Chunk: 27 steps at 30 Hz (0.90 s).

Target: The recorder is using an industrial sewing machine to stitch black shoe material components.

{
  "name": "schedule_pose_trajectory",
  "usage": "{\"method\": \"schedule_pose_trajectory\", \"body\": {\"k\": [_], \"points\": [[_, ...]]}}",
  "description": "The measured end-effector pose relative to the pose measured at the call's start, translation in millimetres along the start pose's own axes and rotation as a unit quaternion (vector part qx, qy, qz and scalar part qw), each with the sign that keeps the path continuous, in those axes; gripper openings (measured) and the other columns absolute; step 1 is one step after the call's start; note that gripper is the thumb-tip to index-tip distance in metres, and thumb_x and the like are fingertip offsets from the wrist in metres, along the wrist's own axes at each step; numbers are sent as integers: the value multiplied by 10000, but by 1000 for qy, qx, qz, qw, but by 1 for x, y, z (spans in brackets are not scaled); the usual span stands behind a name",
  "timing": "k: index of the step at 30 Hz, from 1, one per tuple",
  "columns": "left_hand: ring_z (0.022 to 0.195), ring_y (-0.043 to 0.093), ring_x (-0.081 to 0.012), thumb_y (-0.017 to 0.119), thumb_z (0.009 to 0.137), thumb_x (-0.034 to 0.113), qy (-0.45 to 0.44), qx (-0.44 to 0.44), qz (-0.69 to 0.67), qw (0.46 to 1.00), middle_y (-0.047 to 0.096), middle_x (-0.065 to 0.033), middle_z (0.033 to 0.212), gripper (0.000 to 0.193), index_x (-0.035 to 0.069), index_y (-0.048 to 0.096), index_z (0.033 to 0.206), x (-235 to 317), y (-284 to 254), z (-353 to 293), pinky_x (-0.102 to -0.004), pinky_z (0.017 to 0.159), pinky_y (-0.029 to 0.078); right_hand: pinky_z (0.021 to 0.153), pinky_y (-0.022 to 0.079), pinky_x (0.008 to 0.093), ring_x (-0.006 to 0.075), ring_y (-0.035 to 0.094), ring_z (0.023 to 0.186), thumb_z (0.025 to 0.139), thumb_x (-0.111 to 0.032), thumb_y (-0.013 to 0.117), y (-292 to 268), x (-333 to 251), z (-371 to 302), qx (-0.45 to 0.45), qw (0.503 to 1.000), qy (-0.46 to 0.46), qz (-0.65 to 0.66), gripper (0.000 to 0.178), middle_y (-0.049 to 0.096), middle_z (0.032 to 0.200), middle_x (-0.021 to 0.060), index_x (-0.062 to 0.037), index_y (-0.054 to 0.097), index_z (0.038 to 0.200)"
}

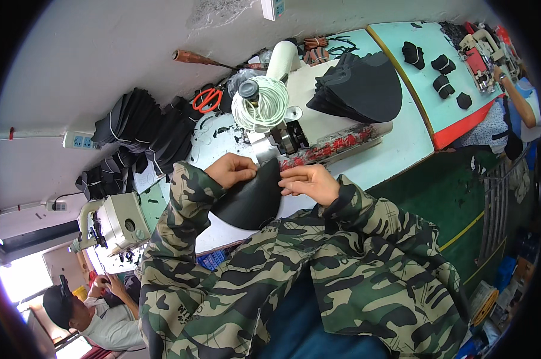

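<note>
A black, leaf-shaped flat piece [249, 200] with a curved lower edge, its material looking like fabric or leather, stands in front of the machine. Its pointed top lies at the machine's working end [269, 149]. My left hand [231, 170] is closed, pinching the piece's upper left edge between thumb and fingers. At the upper right edge, my right hand [311, 182] has its fingers bent and drawn together, the fingertips on the piece. A coil of white cord [259, 105] sits on top of the machine, whose arm [330, 146] shows worn red paint.
A fanned stack of black pieces [363, 87] lies behind the machine arm. Scissors with red handles [207, 100], a screwdriver [192, 57] and black piles [133, 122] are at the back left. Tied black bundles [413, 55] lie far right. Co-workers [103, 317] sit at both sides.
</note>
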State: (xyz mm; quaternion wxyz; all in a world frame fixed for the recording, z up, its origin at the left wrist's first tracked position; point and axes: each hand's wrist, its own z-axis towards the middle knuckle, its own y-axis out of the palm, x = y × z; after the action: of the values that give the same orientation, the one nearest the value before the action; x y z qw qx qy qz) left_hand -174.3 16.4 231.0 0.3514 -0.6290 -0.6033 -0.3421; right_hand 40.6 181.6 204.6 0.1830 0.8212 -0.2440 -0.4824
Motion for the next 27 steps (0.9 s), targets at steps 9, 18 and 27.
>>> {"method": "schedule_pose_trajectory", "body": {"k": [9, 18, 27], "points": [[726, 528, -101, 549, 857, 89, -13, 38, 130, 991, 596, -50, 763, 154, -43, 597, 920, 2, -7, 16, -259, 682, 424, 810, 492, 278, 146, 589, 910, 835, -66, 605, 11, 6, 3, 4, 997, -62, -38, 394, 586, 1095, 138, 53, 508, 1199], [604, 544, -164, 575, 836, 157, 20, 143, 310, 940, 588, -116, 658, 195, -27, 629, 872, 20, -7, 33, -316, 591, 437, 775, 508, 272, 168, 599, 885, 826, -81, 618, 19, 11, 17, 45, 996, -68, -26, 456, 586, 1073, 172, 73, 469, 1229], [572, 593, -316, 600, 794, 177, 84, 339, 330, 877, 609, -181, 678, 218, -30, 640, 854, 21, 48, 51, -359, 557, 455, 754, 475, 236, 104, 601, 822, 837, -105, 614, -44, -61, 0, 9, 947, -159, -279, 285, 658, 932, 72, 18, 603, 1094]]}}
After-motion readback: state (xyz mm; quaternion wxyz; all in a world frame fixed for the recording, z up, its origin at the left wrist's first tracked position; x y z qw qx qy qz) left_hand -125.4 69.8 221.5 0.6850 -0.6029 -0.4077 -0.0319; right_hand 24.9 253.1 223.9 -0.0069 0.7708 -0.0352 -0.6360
